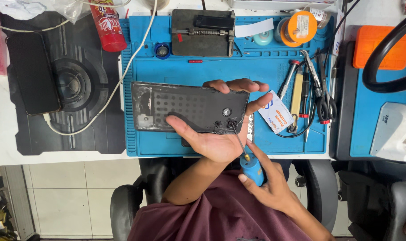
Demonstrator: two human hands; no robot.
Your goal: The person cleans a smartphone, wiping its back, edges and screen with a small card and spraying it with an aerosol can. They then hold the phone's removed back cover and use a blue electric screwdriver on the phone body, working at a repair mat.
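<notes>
My left hand [216, 143] holds a dark phone back panel [185, 107] flat above the blue work mat [176, 71], thumb on its dotted inner face and fingers curled over its far edge. My right hand [269, 189] grips a blue-handled screwdriver [252, 168] close to my chest. Its thin shaft slants up to the panel's near right corner, with the tip at a small square opening [232, 124].
On the mat lie a metal clamp fixture [203, 33], an orange tape roll [301, 27], a white card [276, 111], and tweezers and pliers [316, 89]. A black phone [32, 73] with a white cable rests on a dark pad at left, near a red can [107, 24].
</notes>
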